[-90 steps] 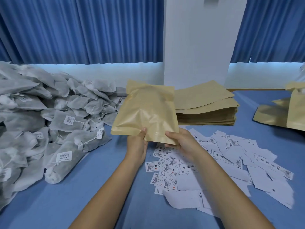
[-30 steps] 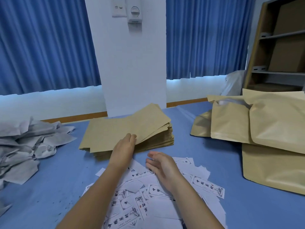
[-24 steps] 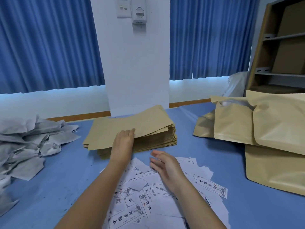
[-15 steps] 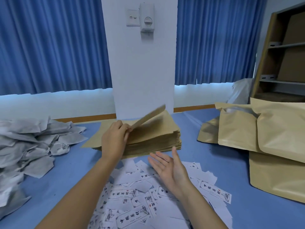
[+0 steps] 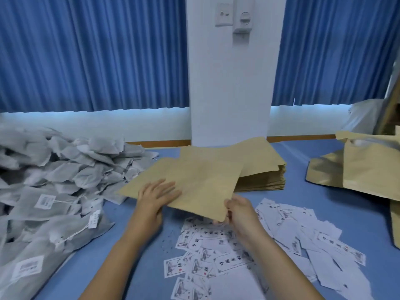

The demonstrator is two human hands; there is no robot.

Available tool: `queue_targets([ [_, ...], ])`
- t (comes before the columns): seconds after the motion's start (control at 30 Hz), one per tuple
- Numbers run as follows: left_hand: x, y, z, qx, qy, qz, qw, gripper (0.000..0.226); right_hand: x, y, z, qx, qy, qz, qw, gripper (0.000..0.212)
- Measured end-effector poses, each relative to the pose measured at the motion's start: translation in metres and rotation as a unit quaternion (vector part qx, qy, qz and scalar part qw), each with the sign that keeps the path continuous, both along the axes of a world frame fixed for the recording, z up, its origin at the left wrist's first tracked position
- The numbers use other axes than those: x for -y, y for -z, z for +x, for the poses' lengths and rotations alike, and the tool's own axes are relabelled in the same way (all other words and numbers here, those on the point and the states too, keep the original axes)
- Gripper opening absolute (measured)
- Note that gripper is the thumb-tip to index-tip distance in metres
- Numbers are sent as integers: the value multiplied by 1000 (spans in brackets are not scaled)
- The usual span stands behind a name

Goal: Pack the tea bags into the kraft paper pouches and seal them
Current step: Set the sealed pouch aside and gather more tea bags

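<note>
I hold one flat, empty kraft paper pouch above the blue table, in front of the stack of empty pouches. My left hand grips its near left edge, fingers spread on top. My right hand pinches its near right corner. A big heap of grey tea bags with white tags lies to the left. Filled kraft pouches are piled at the right edge.
Several white printed labels are scattered on the table under and right of my forearms. A white pillar with switches stands behind the stack, with blue curtains on both sides.
The filled pouch from three seconds ago has left my hands. My left hand lifted one empty pouch off the stack and drew it toward me; my right hand took its corner.
</note>
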State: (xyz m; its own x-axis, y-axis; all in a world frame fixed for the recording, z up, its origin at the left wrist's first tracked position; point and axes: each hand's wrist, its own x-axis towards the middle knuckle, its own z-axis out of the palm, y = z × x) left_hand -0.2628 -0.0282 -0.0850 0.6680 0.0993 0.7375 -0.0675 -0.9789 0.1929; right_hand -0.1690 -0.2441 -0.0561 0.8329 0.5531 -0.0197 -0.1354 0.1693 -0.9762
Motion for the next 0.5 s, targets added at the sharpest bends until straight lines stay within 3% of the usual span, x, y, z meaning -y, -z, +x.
queue_targets([
  [0.1,32,-14,-3,36,36,-108,993,52,-9,12,-10,125,93,-35,987,34],
  [0.17,66,-21,2,-34,51,-166,984,47,-17,25,-24,200,50,-36,978,48],
  [0.23,89,-19,6,-69,34,-223,972,57,-25,34,-34,211,-27,-42,976,64],
  [0.3,95,-18,7,-21,20,-234,972,38,-27,33,-35,161,-72,-6,984,68],
  [0.37,92,-18,1,20,15,-212,977,23,-23,29,-31,57,-85,80,992,55],
  [0.43,88,-18,-4,19,21,-199,980,17,-19,26,-28,-27,-98,155,983,36],
  [0.5,88,-15,-6,2,44,-204,978,12,-18,27,-29,-41,-106,167,979,29],
])
